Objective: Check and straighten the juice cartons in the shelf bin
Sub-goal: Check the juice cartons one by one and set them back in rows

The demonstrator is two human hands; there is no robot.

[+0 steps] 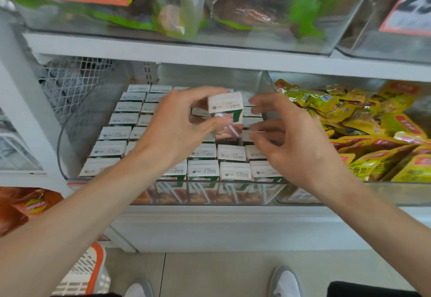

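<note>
A clear plastic shelf bin (pixel 70 133) holds several rows of small juice cartons (pixel 116 133), white tops up, packed upright. One juice carton (pixel 227 115) is lifted above the rows near the middle, with a gap below it. My left hand (pixel 177 129) pinches this carton between thumb and fingers. Just right of the carton, my right hand (pixel 289 140) hovers with its fingers spread and slightly blurred; it holds nothing. My forearms hide some of the front cartons.
A neighbouring clear bin (pixel 349 191) at the right is full of yellow snack packets (pixel 373 133). An upper shelf (pixel 210 54) with bagged goods hangs close overhead. A white mesh panel (pixel 70 82) stands at the left. An orange-and-white basket (pixel 88 273) sits on the floor.
</note>
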